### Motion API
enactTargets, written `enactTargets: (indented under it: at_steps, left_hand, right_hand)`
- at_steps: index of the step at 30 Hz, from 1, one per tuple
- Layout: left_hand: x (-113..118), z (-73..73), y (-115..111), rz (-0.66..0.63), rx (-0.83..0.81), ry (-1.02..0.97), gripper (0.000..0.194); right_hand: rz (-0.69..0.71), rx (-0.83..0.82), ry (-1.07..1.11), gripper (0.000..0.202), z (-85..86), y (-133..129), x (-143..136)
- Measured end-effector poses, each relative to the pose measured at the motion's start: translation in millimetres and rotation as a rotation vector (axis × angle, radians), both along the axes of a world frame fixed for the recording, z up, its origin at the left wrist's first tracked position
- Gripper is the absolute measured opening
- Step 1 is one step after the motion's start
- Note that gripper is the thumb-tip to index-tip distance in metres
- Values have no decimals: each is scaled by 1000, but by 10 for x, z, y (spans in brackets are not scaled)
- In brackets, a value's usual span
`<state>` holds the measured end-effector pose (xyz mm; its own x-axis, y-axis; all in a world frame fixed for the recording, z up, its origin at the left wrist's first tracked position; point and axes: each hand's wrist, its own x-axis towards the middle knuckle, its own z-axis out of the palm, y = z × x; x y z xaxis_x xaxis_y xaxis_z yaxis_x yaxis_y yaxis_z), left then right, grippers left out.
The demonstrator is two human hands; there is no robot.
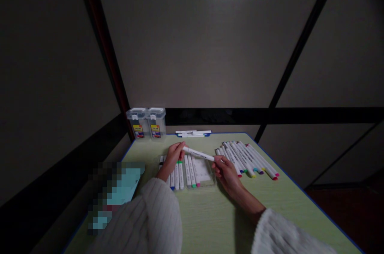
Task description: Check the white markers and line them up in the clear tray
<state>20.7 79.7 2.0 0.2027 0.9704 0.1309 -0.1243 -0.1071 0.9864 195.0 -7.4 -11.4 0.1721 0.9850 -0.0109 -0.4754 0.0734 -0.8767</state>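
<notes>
A white marker (pixel 198 154) is held nearly level between my two hands. My left hand (pixel 174 159) pinches its left end, and my right hand (pixel 225 172) grips its right end. Beneath them on the table lies a clear tray (pixel 207 184) with a row of white markers (pixel 189 172) inside, some with blue, green or pink ends. My left hand hides part of that row. To the right of my right hand, a loose pile of white markers (pixel 240 158) with variously coloured ends lies spread on the table.
Two clear lidded boxes (pixel 156 126) with yellow labels stand at the back left of the green table (pixel 207 222). A few markers (pixel 192 133) lie at the back edge. A pixelated turquoise object (pixel 123 188) is on the left. A panelled wall rises behind.
</notes>
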Motion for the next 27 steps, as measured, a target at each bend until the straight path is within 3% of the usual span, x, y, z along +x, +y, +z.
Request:
enactTargets:
  at_steps: [20, 27]
  left_hand:
    - [-21, -17, 28, -120, -114, -107, 23]
    - [-23, -24, 33, -110, -115, -107, 18]
  right_hand:
    - [-26, 10, 36, 31, 1, 14, 16]
    - [-31, -3, 47, 23, -1, 17, 14]
